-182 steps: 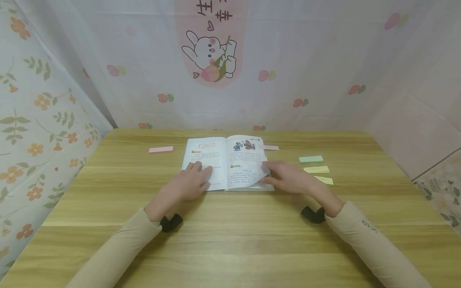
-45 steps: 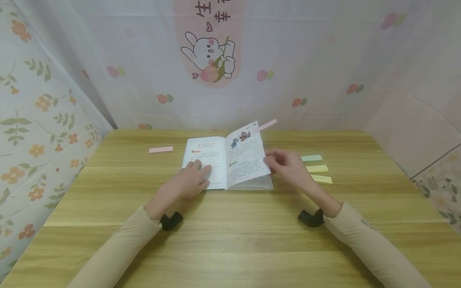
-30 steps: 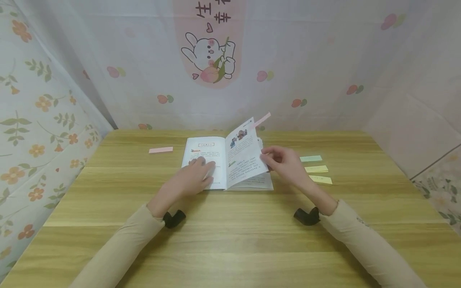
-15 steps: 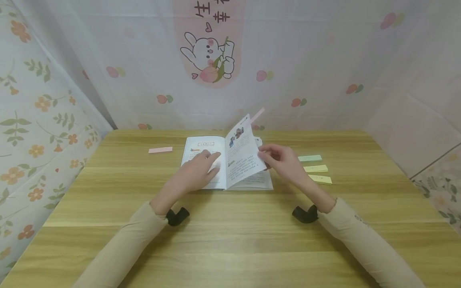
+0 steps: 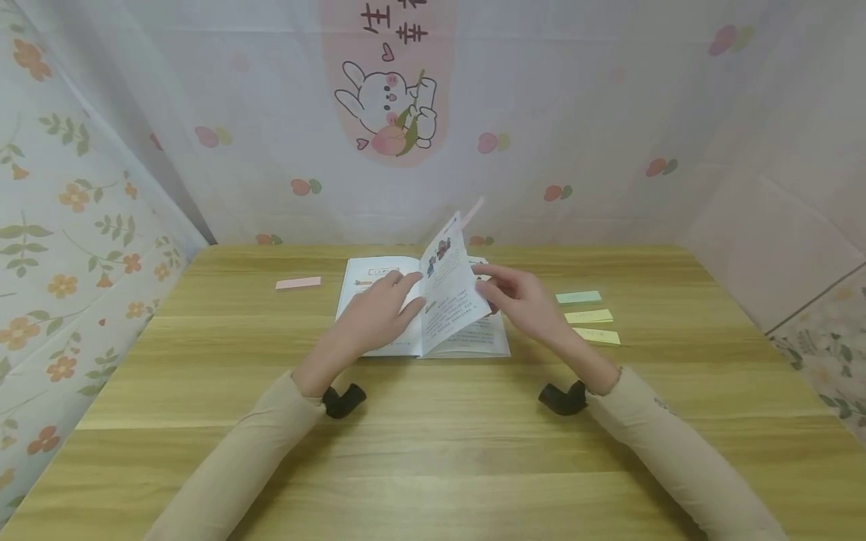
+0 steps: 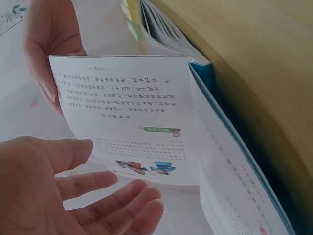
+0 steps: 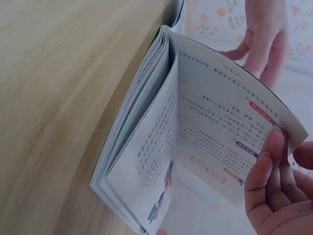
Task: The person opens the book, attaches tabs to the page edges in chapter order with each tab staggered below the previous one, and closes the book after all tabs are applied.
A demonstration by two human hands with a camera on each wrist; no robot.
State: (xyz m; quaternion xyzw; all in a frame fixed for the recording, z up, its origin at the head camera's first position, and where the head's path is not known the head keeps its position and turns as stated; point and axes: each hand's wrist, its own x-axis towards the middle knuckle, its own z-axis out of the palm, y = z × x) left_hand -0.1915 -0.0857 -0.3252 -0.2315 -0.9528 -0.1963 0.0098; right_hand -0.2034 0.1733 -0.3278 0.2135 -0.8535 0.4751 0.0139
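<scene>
An open book (image 5: pixel 348 289) lies on the table, and its right-hand page (image 5: pixel 449 304) stands raised at a slant. A pink paper strip (image 5: pixel 473 213) juts from that page's top edge. My right hand (image 5: pixel 524 300) pinches the page's outer edge; in the right wrist view the fingers (image 7: pixel 274 147) lie against its printed back. Over the left page hovers my left hand (image 5: pixel 379 312), its fingertips close to the raised page. The left wrist view shows this left hand (image 6: pixel 58 191) with spread, relaxed fingers, holding nothing.
To the left of the book lies a pink strip (image 5: pixel 298 283). On the right are a green strip pad (image 5: pixel 578 297) and two yellow ones, the nearer yellow pad (image 5: pixel 597 335) lowest. A patterned curtain (image 5: pixel 528 105) hangs behind the wooden table (image 5: pixel 440 451).
My right hand has lifted the page from nearly flat and swung it leftward, with its pink strip rising too. My left hand has shifted from the left page's lower part toward the spine.
</scene>
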